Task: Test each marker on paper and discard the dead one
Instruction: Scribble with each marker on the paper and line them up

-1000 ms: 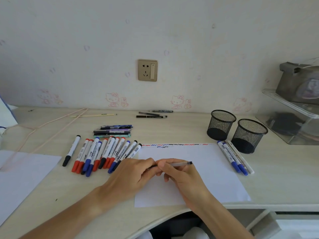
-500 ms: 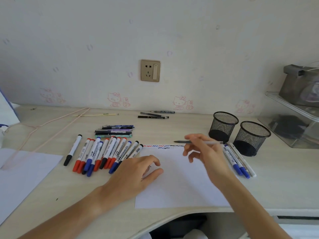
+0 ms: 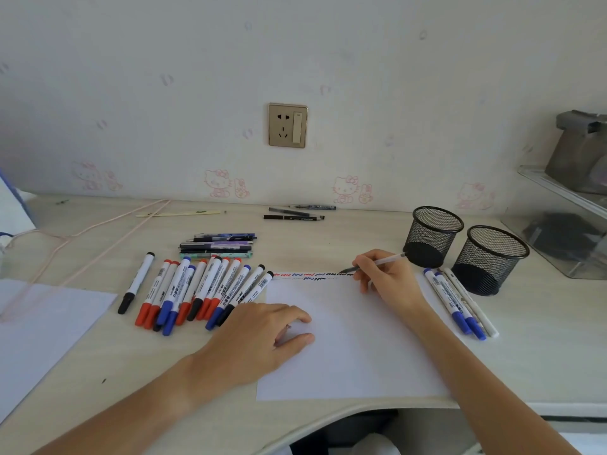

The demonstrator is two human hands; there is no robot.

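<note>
Head view: a pale wooden desk (image 3: 328,244) seen from above and in front, with a wall behind it.
Right hand: the right hand (image 3: 389,279), right of centre in the frame, pinches a thin clear pen (image 3: 377,262) between its curled fingers and thumb.
Pen: it tilts, dark tip down and to the left, at the top edge of the sheet of paper (image 3: 354,356); whether the tip touches the paper cannot be told.
Paper: white, lying flat at lower centre, with two rows of red, blue and black squiggles (image 3: 312,276) along its top edge.
Left hand: the left hand (image 3: 262,336) rests on the left part of the paper, fingers loosely bent, gripping nothing.
Untested group: a row of capped markers (image 3: 200,290) with red, blue and black caps lies just left of the paper, in the left-centre of the frame; one black-capped marker (image 3: 136,282) lies apart at its left.
Right group: three markers (image 3: 460,303), two with blue caps and one white, lie just right of the paper.
Cups: two black mesh cups (image 3: 464,247) stand side by side, above the three markers.
Other pens: a stack of dark pens (image 3: 218,246) lies above the marker row; three more pens (image 3: 295,213) lie near the wall.
Wall: a socket plate (image 3: 287,125) at upper centre.
Far left: another white sheet (image 3: 42,330) at the lower left.
</note>
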